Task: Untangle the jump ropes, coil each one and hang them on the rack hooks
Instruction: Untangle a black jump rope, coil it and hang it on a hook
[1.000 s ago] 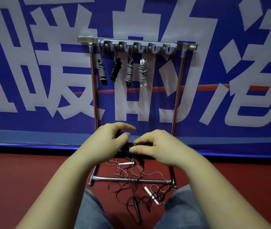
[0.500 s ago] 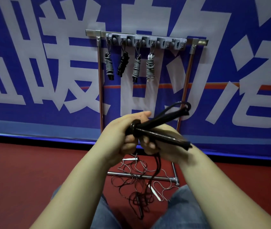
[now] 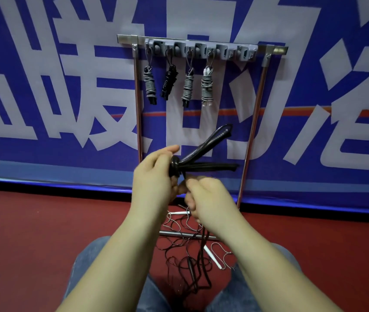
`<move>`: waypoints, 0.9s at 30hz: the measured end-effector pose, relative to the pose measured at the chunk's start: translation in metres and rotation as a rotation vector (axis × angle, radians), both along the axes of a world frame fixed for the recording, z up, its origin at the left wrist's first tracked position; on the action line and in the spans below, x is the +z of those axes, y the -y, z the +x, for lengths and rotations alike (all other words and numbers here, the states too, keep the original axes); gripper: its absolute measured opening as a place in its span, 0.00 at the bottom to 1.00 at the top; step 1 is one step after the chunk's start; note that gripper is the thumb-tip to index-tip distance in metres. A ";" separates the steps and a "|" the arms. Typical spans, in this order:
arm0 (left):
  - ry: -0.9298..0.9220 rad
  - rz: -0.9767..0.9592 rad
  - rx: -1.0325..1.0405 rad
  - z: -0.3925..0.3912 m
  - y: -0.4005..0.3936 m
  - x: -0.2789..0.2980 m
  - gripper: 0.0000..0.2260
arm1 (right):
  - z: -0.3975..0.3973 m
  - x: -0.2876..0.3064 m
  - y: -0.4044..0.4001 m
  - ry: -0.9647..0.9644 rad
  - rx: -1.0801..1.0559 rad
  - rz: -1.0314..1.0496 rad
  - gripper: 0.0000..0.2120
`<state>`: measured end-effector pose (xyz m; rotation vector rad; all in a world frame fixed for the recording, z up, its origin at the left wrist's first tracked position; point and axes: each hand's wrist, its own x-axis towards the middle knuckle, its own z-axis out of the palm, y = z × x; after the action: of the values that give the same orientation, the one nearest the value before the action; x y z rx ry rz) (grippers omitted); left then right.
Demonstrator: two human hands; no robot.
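Black handles (image 3: 203,158) of a jump rope sit pinched at their butt ends in the left hand (image 3: 154,179), fanning out to the right in front of the rack (image 3: 201,45). Just below them, the right hand (image 3: 208,197) grasps the dark cord (image 3: 203,242), which trails down to the tangle (image 3: 188,255) on the red floor (image 3: 44,233) at the rack's foot. Four coiled ropes (image 3: 187,86) hang from the rack's hooks.

Sports hall: red court floor (image 3: 32,233) at 6 o'clock, blue banner (image 3: 66,109) with large characters at 12 o'clock, jump-rope rack (image 3: 201,45).
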<state>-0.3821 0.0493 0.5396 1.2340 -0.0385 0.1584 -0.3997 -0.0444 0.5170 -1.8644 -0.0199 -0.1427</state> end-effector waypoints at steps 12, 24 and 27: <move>0.266 0.892 0.166 -0.001 -0.017 0.008 0.10 | -0.031 0.031 0.023 0.236 0.028 -0.505 0.06; 0.267 0.947 -0.422 -0.008 -0.042 0.023 0.08 | -0.027 0.036 0.045 0.004 0.318 -0.502 0.26; 0.253 0.838 -0.489 -0.011 -0.044 0.018 0.08 | -0.024 0.035 0.047 -0.020 0.434 -0.446 0.27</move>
<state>-0.3928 0.0928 0.5580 1.9864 -0.6772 -0.1510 -0.4232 -0.0910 0.5515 -2.2559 -0.4724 0.1971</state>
